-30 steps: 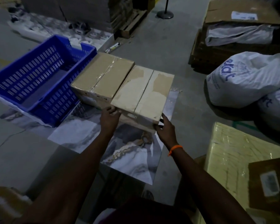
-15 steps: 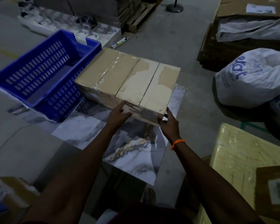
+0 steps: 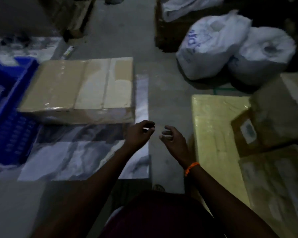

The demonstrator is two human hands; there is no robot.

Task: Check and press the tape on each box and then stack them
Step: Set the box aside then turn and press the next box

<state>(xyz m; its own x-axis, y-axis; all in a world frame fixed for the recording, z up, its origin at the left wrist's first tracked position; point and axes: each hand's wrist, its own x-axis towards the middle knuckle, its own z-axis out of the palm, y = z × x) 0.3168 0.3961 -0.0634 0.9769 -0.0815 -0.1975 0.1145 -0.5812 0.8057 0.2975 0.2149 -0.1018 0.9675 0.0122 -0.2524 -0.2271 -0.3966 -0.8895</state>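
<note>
Head view, blurred.
- Brown taped cardboard box (image 3: pixel 57 86) and paler cardboard box (image 3: pixel 108 88) side by side, touching, on marble-patterned floor sheet (image 3: pixel 62 160), beside blue slatted plastic crate (image 3: pixel 10 121).
- Pair's long axis runs left-right. Paler box's centre seam points away from me.
- My left hand (image 3: pixel 138 133) and right hand (image 3: pixel 172 139) hang off boxes, near paler box's front right corner. Fingers loosely curled, nothing held.

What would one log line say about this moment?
left hand empty | right hand empty | cardboard boxes side by side, unstacked, untouched | blue crate beside them
</note>
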